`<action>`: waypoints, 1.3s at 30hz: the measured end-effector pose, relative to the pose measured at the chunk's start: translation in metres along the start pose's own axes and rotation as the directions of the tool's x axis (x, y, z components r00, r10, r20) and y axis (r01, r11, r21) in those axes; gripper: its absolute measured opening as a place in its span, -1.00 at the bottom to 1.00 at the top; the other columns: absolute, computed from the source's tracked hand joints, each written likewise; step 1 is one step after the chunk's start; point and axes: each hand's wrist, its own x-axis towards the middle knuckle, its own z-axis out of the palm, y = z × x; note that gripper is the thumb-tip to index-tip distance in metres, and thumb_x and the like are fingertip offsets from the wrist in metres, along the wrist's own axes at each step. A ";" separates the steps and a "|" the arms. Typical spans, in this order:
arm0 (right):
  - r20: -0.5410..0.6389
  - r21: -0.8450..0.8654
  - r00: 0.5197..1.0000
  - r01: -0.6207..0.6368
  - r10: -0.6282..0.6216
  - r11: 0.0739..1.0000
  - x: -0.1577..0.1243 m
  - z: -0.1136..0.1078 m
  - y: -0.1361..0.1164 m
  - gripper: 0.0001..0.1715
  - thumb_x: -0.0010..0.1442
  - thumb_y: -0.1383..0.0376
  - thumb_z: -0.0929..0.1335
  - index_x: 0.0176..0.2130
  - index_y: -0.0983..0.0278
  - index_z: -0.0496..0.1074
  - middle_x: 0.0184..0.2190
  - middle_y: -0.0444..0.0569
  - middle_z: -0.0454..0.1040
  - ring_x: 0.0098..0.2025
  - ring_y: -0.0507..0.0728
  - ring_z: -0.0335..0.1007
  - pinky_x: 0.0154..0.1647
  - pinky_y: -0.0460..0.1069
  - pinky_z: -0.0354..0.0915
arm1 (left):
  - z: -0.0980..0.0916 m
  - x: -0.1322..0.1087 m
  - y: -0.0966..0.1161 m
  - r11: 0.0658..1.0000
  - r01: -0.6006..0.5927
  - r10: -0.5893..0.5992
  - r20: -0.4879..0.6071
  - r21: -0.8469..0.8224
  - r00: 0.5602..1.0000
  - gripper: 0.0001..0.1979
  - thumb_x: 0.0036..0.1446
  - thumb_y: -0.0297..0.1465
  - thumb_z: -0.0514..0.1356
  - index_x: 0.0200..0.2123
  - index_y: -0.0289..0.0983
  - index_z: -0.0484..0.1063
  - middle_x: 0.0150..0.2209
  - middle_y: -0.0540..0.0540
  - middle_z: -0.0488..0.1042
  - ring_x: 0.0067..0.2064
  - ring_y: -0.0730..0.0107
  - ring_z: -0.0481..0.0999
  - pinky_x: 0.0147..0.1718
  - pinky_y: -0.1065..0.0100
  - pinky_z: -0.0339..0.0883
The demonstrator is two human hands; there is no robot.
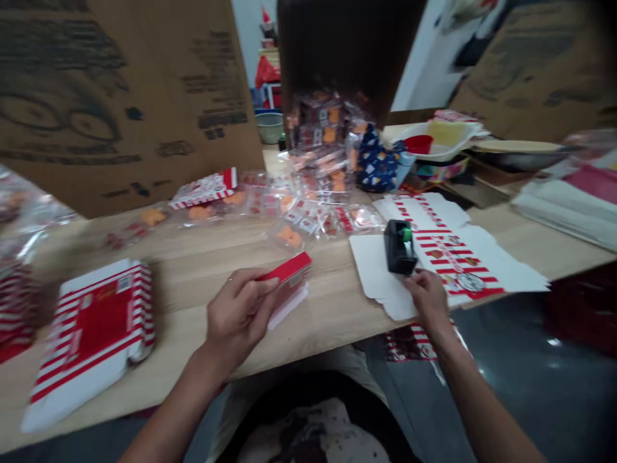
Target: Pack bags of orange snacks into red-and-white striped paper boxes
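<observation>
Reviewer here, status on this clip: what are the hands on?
Left hand gripping red-and-white card piece. Right hand on striped box blank, beside black tape dispenser. Clear packets of orange pieces beyond.

The left hand point(237, 316) pinches a small red-and-white carton point(289, 273) at the middle of the wooden table point(193, 283). The right hand point(427, 299) rests on a flat striped cardboard sheet point(457, 260), just below a black tape dispenser point(399, 247), with cookie bags point(299, 218) further up the frame.
</observation>
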 end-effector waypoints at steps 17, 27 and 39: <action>0.556 0.647 0.731 -0.082 -0.396 0.758 -0.102 0.089 -0.186 -0.24 0.24 0.29 0.33 0.38 0.23 0.20 -0.66 -0.28 0.36 -0.64 0.01 0.23 -0.64 -0.06 0.19 | -0.003 -0.009 0.011 0.970 0.189 -0.192 -0.008 -0.150 0.981 -0.65 0.22 -0.51 0.21 0.01 -0.17 0.17 -0.05 -0.16 0.55 -0.06 0.28 0.59 -0.14 0.31 0.50; 0.561 0.648 0.744 -0.123 -0.362 0.752 -0.099 0.101 -0.179 -0.22 0.24 0.28 0.34 0.37 0.31 0.14 -0.64 -0.28 0.37 -0.63 0.00 0.24 -0.62 -0.08 0.19 | -0.012 0.006 0.000 0.986 0.026 -0.013 0.082 -0.165 0.997 -0.71 0.25 -0.58 0.13 0.02 -0.26 0.43 -0.10 -0.20 0.51 -0.09 0.33 0.55 -0.17 0.35 0.48; 0.454 0.617 0.776 0.080 -0.438 0.783 -0.100 0.125 -0.159 0.00 0.24 0.40 0.28 0.48 0.17 -0.25 -0.22 -0.07 0.62 -0.44 0.06 0.49 -0.40 -0.03 0.43 | -0.017 0.016 -0.054 0.876 0.482 -0.481 -0.042 0.006 0.876 -0.83 0.23 -0.26 0.25 -0.26 -0.23 0.40 -0.38 0.05 0.46 -0.40 0.47 0.44 -0.38 0.44 0.29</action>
